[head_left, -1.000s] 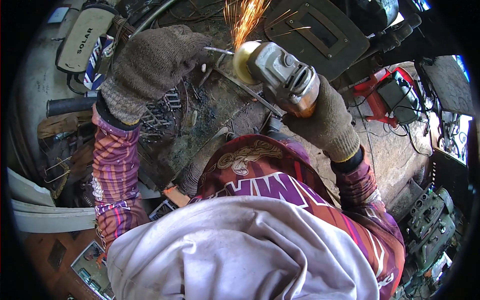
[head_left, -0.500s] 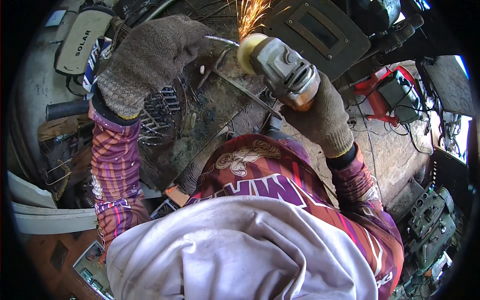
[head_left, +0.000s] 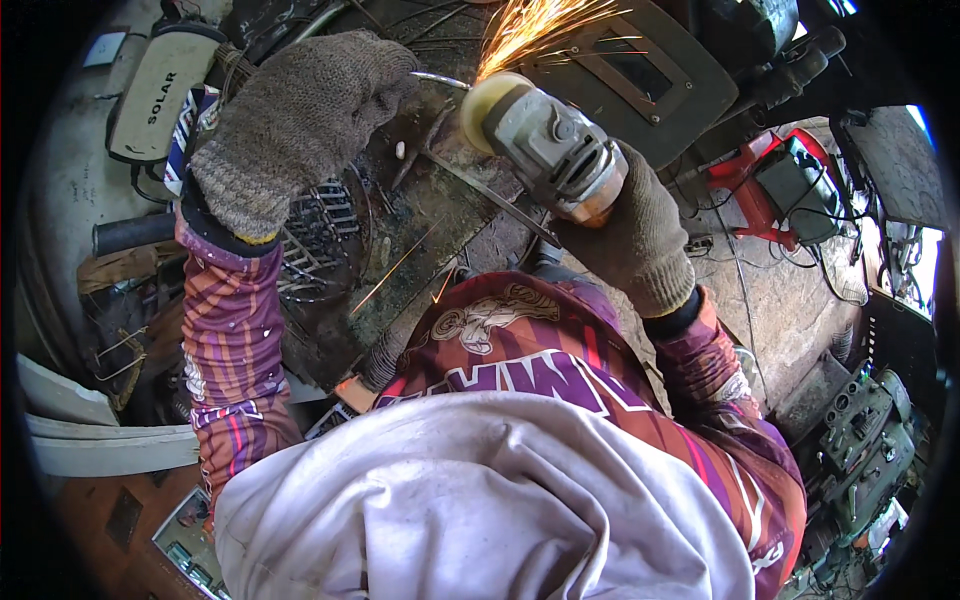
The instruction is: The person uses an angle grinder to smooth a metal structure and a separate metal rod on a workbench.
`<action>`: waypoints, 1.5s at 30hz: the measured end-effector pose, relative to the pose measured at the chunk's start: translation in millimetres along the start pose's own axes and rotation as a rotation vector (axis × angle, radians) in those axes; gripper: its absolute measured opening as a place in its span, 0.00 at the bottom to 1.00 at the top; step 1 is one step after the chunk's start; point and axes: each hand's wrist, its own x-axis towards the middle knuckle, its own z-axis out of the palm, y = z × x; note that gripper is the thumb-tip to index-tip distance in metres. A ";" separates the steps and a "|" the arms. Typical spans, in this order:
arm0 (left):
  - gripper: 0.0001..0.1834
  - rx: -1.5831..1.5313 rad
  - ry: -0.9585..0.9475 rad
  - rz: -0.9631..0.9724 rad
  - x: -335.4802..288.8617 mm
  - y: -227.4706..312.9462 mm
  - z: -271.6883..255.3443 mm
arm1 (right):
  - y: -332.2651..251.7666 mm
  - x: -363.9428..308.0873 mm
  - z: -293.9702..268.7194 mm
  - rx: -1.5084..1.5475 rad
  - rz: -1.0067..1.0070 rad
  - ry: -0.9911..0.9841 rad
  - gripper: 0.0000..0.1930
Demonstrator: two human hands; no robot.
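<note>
My left hand [head_left: 310, 125], in a grey-brown knitted glove, is closed round a thin, slightly curved metal rod [head_left: 440, 79] whose bright end sticks out to the right. The gloved right hand [head_left: 630, 235] grips an angle grinder [head_left: 555, 150] by its body. Its pale disc [head_left: 490, 110] meets the tip of the rod, and orange sparks [head_left: 545, 25] fan away to the far side. Below the disc, another metal bar [head_left: 490, 190] lies slantwise over the dark work surface [head_left: 400, 290]. The left fingertips are mostly hidden by the glove's folds.
A welding mask [head_left: 640, 75] lies beyond the grinder. Several short metal pieces [head_left: 325, 215] are heaped below my left hand. A long pale case [head_left: 165, 95] stands at far left. To the right are a red plastic object [head_left: 745, 185] with cables and a green machine [head_left: 865, 450].
The grinder and my right hand have shifted slightly left, bringing the disc to the rod's end. The spark stream is wider and leans right; stray sparks now cross the work surface.
</note>
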 end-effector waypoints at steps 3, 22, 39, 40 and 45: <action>0.14 -0.036 0.103 0.062 0.2 -7.8 12.0 | -4.0 1.5 -3.5 -0.032 0.036 -0.023 0.44; 0.14 -0.041 0.143 0.064 3.8 -2.8 10.8 | -4.0 0.9 -4.4 -0.072 0.071 -0.024 0.45; 0.13 0.029 0.144 0.062 2.6 -0.7 11.4 | -0.8 -0.9 -3.2 -0.088 0.027 -0.034 0.43; 0.13 0.024 0.153 0.069 2.8 -0.9 11.4 | -1.5 -0.6 -2.9 -0.089 0.026 -0.032 0.43; 0.13 -0.001 0.132 0.061 1.6 -0.1 9.5 | -2.3 1.6 1.1 0.005 0.022 -0.050 0.44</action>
